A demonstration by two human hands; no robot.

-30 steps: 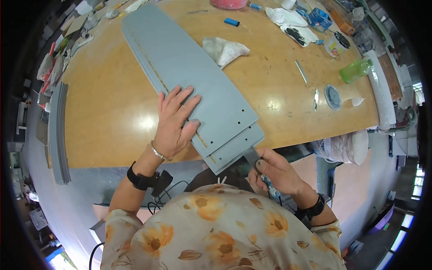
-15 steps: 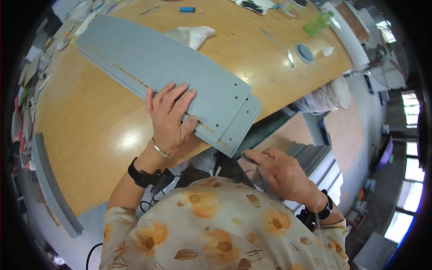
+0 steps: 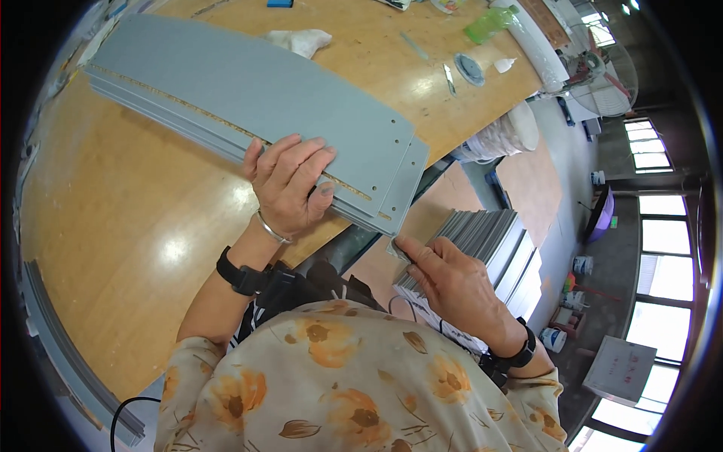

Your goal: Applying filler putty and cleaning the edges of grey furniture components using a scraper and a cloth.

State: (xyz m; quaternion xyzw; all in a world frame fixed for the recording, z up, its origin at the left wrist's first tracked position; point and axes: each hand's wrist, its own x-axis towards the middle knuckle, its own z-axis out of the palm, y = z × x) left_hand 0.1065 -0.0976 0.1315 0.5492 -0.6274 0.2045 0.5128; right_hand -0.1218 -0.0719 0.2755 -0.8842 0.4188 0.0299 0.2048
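Note:
A stack of long grey panels [image 3: 226, 90] with small holes near its end lies across the wooden table [image 3: 135, 226], its near end jutting over the table's edge. My left hand [image 3: 290, 184] lies flat on that end, fingers spread, pressing down. Below the table edge, a second stack of grey panels [image 3: 489, 237] sits to my right. My right hand [image 3: 452, 282] reaches to its near corner, with thumb and fingers pinched on the corner of the top panel. Both wrists wear black bands.
A white cloth [image 3: 301, 39], a green bottle [image 3: 489, 24], a round disc [image 3: 471, 69] and a thin blade [image 3: 446, 75] lie at the table's far side. A grey strip [image 3: 68, 361] runs along the left edge. Stacked white rims [image 3: 504, 132] and small buckets [image 3: 557, 339] stand below.
My right hand has dropped from just under the overhanging panel end to the lower stack and pinched its corner. My left hand stays flat on the top stack.

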